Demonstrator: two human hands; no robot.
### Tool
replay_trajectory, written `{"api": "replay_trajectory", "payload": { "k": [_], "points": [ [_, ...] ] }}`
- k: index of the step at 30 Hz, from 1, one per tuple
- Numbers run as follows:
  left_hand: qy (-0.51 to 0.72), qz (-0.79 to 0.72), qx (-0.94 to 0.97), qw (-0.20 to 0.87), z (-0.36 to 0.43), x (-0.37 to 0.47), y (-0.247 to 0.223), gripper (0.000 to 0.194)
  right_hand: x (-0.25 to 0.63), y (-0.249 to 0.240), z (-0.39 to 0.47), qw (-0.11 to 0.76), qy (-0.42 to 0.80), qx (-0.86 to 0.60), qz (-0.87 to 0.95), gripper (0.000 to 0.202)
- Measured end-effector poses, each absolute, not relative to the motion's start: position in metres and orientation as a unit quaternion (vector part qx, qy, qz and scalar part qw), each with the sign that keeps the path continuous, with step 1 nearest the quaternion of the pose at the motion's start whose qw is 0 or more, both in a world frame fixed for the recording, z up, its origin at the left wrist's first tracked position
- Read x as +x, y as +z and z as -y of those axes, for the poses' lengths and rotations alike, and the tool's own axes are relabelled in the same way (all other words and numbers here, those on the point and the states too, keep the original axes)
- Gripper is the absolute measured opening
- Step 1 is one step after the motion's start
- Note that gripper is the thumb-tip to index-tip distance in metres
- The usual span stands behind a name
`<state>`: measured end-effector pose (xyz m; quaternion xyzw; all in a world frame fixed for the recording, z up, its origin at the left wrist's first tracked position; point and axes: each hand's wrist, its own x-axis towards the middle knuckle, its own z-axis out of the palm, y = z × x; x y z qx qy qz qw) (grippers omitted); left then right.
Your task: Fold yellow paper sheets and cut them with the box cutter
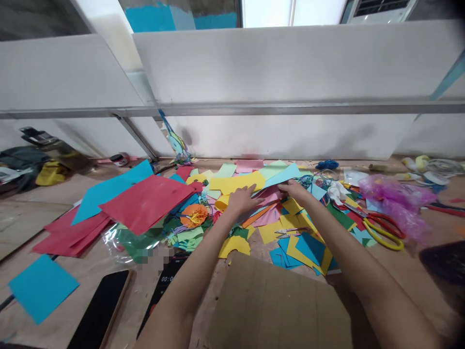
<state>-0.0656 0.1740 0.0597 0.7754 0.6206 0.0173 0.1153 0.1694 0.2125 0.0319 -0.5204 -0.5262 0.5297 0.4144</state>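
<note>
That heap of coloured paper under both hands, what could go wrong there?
The left hand and right hand press into loose coloured paper scraps, so sheets could crease or tear. The red-and-yellow-handled scissors lie close by the right arm, which might catch them. The orange paper flower could get crushed.

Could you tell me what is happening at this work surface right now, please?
A person is reaching both bare hands into a heap of coloured paper scraps on a wooden surface. The left hand rests flat on a yellow paper sheet, while the right hand touches the edge of a light blue sheet beside it. Red-and-yellow-handled scissors lie unused to the right, a large red sheet lies to the left, and a brown cardboard piece sits nearest the person.
</note>
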Motion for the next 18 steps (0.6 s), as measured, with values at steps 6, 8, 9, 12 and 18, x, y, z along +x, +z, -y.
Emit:
{"api": "replay_trajectory", "payload": {
  "k": [6,8,9,12,18],
  "points": [
    [0.022,-0.631,0.770,0.090,-0.166,-0.055,0.055,0.063,0.158,0.038,-0.216,0.428,0.515,-0.504,0.545,0.047],
    [0.026,-0.641,0.761,0.092,-0.169,-0.054,0.056,0.049,0.167,0.036,-0.217,0.431,0.490,-0.526,0.546,0.046],
    [0.027,-0.646,0.757,0.095,-0.172,-0.055,0.057,0.048,0.175,0.034,-0.217,0.431,0.476,-0.541,0.543,0.045],
    [0.024,-0.658,0.744,0.110,-0.180,-0.061,0.060,0.056,0.197,0.028,-0.217,0.417,0.451,-0.585,0.530,0.035],
    [0.022,-0.665,0.735,0.132,-0.190,-0.074,0.061,0.055,0.209,0.019,-0.218,0.382,0.479,-0.607,0.506,0.025]
  ]
}}
